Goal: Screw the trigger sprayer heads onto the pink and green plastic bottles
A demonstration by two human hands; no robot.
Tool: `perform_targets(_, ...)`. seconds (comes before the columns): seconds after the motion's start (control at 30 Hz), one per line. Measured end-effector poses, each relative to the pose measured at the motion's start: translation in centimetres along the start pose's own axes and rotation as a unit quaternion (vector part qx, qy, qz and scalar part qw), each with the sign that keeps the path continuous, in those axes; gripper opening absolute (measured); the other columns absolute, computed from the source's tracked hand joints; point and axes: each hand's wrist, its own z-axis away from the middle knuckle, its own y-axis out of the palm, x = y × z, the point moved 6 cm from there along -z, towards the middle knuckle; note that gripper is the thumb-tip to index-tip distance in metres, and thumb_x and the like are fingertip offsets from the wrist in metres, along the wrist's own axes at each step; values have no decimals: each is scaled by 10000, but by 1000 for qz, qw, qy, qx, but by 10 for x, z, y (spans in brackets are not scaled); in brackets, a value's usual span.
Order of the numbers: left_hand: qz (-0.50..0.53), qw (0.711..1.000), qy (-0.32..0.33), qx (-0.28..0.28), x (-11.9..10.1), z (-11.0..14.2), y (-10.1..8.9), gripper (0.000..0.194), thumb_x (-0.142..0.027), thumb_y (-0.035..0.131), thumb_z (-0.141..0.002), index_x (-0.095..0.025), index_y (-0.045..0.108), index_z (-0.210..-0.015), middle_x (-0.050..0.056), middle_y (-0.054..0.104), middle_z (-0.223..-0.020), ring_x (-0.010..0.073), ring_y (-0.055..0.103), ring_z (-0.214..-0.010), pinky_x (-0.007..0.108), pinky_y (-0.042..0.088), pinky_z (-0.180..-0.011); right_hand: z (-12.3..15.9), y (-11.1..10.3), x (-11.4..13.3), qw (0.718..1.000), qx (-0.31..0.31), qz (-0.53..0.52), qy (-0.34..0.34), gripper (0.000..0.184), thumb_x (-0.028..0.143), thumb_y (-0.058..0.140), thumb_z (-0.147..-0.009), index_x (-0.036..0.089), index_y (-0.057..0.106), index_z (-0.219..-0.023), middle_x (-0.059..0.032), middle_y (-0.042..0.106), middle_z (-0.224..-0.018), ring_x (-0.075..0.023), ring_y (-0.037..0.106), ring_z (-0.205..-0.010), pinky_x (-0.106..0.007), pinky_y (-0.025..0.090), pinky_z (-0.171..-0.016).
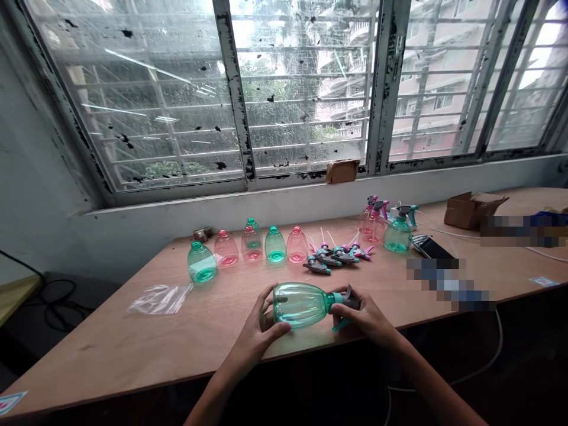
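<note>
From my far-off seat, I am seeing a green bottle [299, 305] lying on its side between two hands. Its long way is running left to right, nearly level, with its fat bottom pointing left and its thin neck pointing right. The left hand [261, 325] is grasping the fat bottom, thumb in front and fingers behind. The right hand [366, 316] is pinching the gray and teal spray head [348, 300], so it is the one nearer the neck. The spray head is sitting right at the neck, in line with the bottle, and its teal trigger [341, 323] is hanging toward me. I am not able to tell how tightly the two are joined.

The hands are working close to the near edge of the wooden table [146, 361], and I cannot tell if the bottle is touching the wood. Behind the right hand, loose spray heads [332, 257] are lying in a heap, and a pink bottle [296, 247] is standing beside them. A plastic bag [162, 299] is resting to the left. Bare wood is giving the left hand more room on its outer side.
</note>
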Motion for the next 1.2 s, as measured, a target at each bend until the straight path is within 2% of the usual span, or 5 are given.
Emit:
perform_targets(0.23,-19,999,6,-31,3,-2,-5,689,-494,719,-811,-235,424,-1377,142,578,-1344,349,561,-1248,437,499,-990,2,-1,0,1000,-16,-10,10,408,465,762,-801,173,592,-1030,0,700,-651,-190,675,-592,-316,556,-599)
perform_targets(0.5,-32,999,23,31,2,5,1,994,-303,816,-756,-345,191,-1528,122,364,-1545,331,381,-1403,488,354,-1142,0,-1,-2,1000,-8,-6,3,417,473,749,-810,162,602,-1047,-11,702,-673,-198,682,-616,-317,544,-616)
perform_targets(0.67,-38,999,-1,21,-3,4,3,804,-419,753,-804,-280,365,-1495,107,427,-1533,350,348,-1432,475,290,-1188,1,-2,-3,1000,-9,-2,2,439,489,753,-803,167,607,-1064,-12,710,-670,-203,686,-622,-316,541,-625)
perform_targets(0.9,-17,998,-2,58,0,6,8,1013,-282,775,-804,-372,100,-1552,97,429,-1531,304,451,-1380,470,343,-1156,0,-2,-2,1000,-10,-14,-7,406,461,763,-807,167,614,-1044,-8,711,-669,-185,681,-613,-289,538,-614)
perform_targets(1.2,-36,999,-10,23,-3,6,6,894,-306,763,-811,-321,241,-1536,97,429,-1525,322,408,-1402,471,332,-1166,2,0,1,1000,-8,-2,-1,389,446,745,-830,159,613,-1056,-17,717,-663,-191,681,-603,-299,560,-594)
